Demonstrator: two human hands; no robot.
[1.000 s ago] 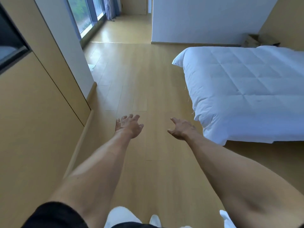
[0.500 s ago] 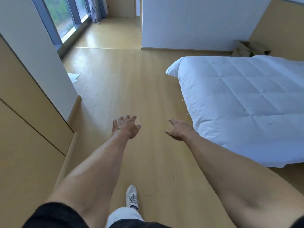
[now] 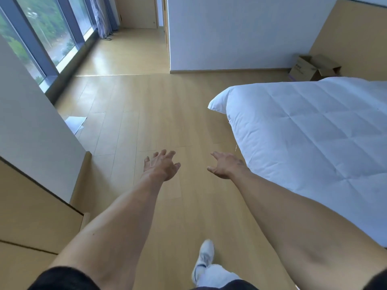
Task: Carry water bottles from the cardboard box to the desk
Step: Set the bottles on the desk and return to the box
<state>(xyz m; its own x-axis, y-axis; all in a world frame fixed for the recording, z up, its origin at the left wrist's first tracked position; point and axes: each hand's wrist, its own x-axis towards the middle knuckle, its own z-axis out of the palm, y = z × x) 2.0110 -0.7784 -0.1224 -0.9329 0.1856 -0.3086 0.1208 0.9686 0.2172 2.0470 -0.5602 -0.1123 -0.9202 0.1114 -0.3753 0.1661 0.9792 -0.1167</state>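
An open cardboard box stands on the floor in the far right corner, behind the bed and against the wall. Its inside is hidden, and no bottles or desk show. My left hand reaches forward over the wooden floor, fingers spread, holding nothing. My right hand is stretched out beside it, palm turned inward, fingers apart and empty, close to the edge of the bed.
A bed with a white quilt fills the right side. Wooden cabinets and a white pillar line the left. White papers lie on the floor by the pillar. A large window is at far left.
I have walked forward and my view has turned right: the cabinets slid back on the left, the bed came closer, and the cardboard box came into fuller view. Both hands stay open.
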